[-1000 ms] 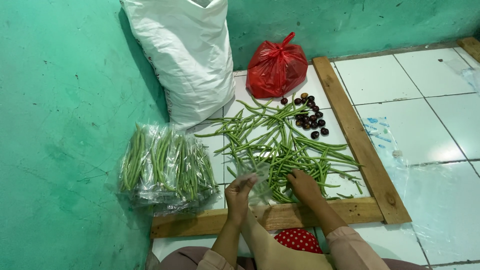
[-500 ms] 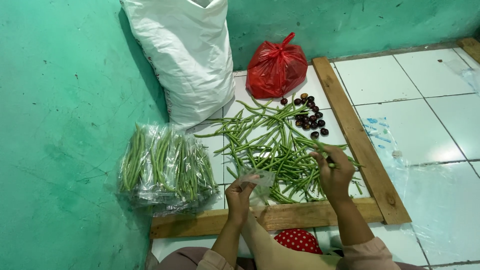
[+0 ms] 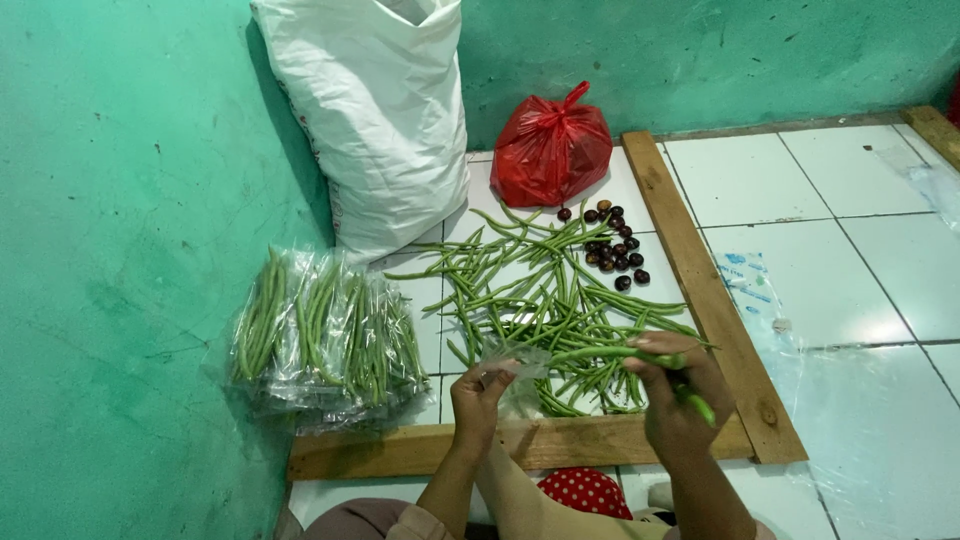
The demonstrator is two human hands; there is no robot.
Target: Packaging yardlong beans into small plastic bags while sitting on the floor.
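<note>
Beans: right hand (image 3: 672, 395) pinches a small bunch of long green beans (image 3: 620, 353), long axis running left-right, tips pointing left toward the thin clear plastic bag (image 3: 515, 365). Left hand (image 3: 478, 393) fingers pressed on that bag's edge, just left of the bean tips. Loose green bean pile (image 3: 540, 290) lies on the white tiled floor (image 3: 860, 260), just beyond both hands; packed bean bags (image 3: 325, 335) farther left.
</note>
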